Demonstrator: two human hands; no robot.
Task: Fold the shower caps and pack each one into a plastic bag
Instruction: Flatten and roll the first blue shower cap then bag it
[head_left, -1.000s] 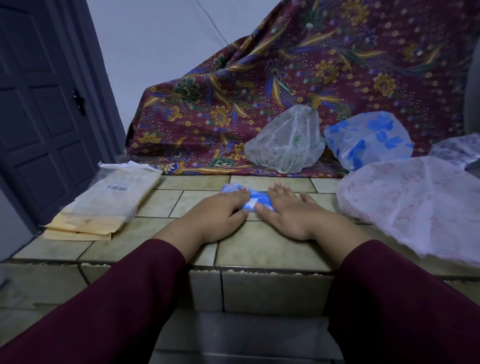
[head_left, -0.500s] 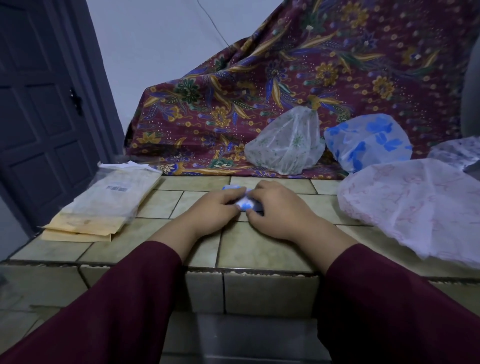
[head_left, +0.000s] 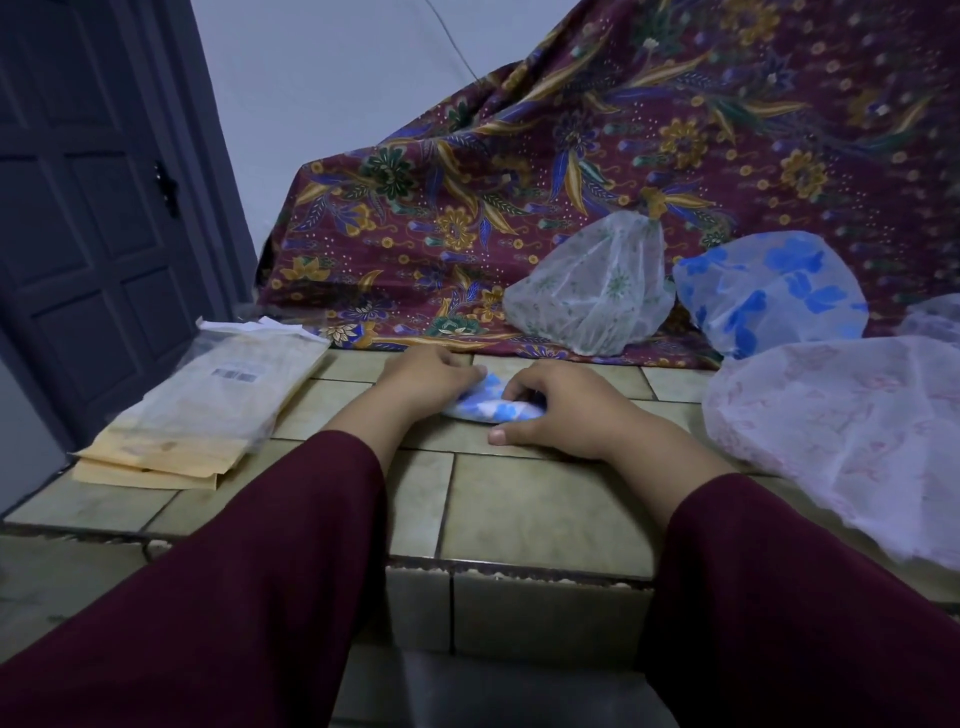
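A small folded shower cap (head_left: 491, 402), white with blue flowers, lies on the tiled counter (head_left: 540, 514) between my hands. My left hand (head_left: 423, 379) pinches its left end. My right hand (head_left: 561, 408) curls over its right side, thumb flat on the tile. A stack of clear plastic bags (head_left: 208, 410) with yellow backing lies at the left. Unfolded caps wait at the right: a green-patterned one (head_left: 592, 288), a blue-flowered one (head_left: 774, 291) and a big pink-patterned one (head_left: 852, 436).
A maroon batik cloth (head_left: 571, 171) drapes over something behind the counter. A dark panelled door (head_left: 88, 208) stands at the left. The counter's front edge drops off just below my forearms. Another pale cap (head_left: 935, 317) peeks in at the far right.
My hands were pressed flat on the folded cap, then closed around it. Now they have spread slightly, so the blue cap shows between them as both hands grip its ends.
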